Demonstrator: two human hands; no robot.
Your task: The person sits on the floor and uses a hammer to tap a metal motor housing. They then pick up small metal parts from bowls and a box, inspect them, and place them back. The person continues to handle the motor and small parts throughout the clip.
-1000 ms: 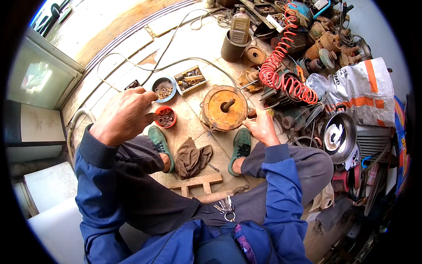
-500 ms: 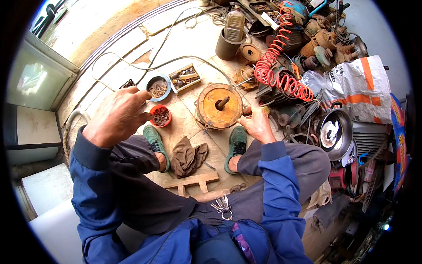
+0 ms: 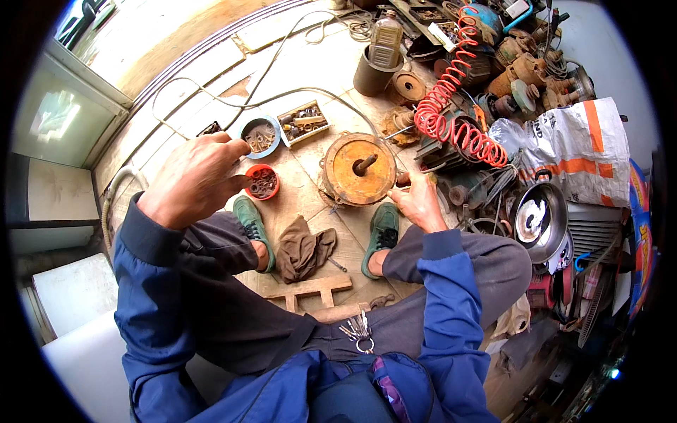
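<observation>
A round motor (image 3: 358,169) with a rusty orange-brown end face and a shaft standing up from its middle sits on the tiles between my feet. My right hand (image 3: 419,201) is at the motor's right edge, thumb and fingers pinched together; what lies between them is too small to make out. To the left, my left hand (image 3: 196,178) hovers near a red bowl of small dark metal parts (image 3: 276,185), fingers curled and fingertips close together. Its grip is hidden from view. Beyond the red bowl are a blue-grey bowl of small hardware (image 3: 275,149) and a box of parts (image 3: 328,125).
A brown rag (image 3: 305,248) and a wooden frame (image 3: 310,287) lie in front of me. Red coiled hose (image 3: 443,92), piled motor parts, a pan (image 3: 557,233) and a white sack (image 3: 575,151) crowd the right. A dark cable (image 3: 296,90) crosses the floor behind the motor.
The whole view has shifted slightly, moving the motor and bowls a little to the right in the picture. Both hands keep nearly the same pose and places.
</observation>
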